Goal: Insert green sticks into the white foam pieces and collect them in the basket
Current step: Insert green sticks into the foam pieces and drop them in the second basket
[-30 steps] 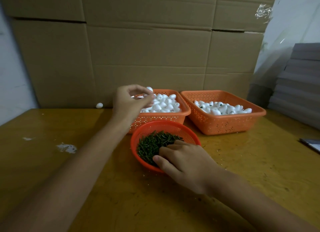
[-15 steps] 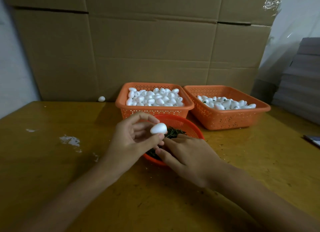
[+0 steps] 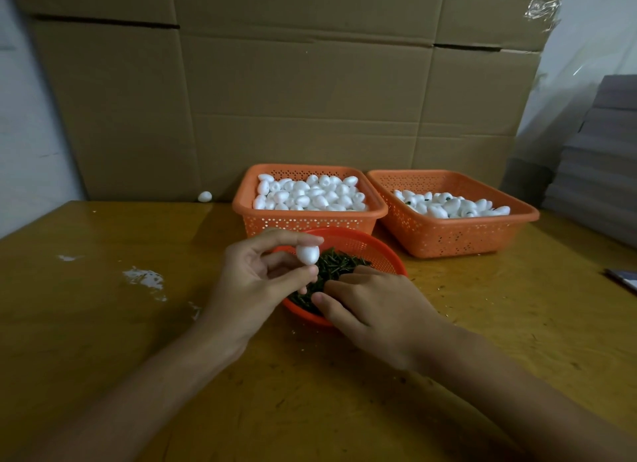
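Head view.

- Left hand was raised over the near-left rim of the round red basket. Thumb and forefinger were clamped on one white foam egg, the forefinger on top and the thumb below. The egg stood roughly upright, narrow end down, and bore no stick that could be seen.
- The egg hung just above the green sticks heaped in the round basket. It was near the right hand's fingers but apart from them.
- Right hand lay palm down over the near side of the round basket, fingers reaching into the stick pile and thumb stretched out to the left. The fingertips were buried among the sticks, so it could not be told whether they pinched one.
- Left orange basket, rectangular and perforated, sat just behind the round one and was piled with plain foam eggs.
- Right orange basket sat beside it, the rims nearly touching. It held fewer foam pieces, several showing dark green spots.
- A stray foam egg lay at the table's back edge against the cardboard boxes, well left of the baskets.
- The wooden table was yellow-brown, with white smears left of the hands.
- Grey stacked sheets stood at the far right.
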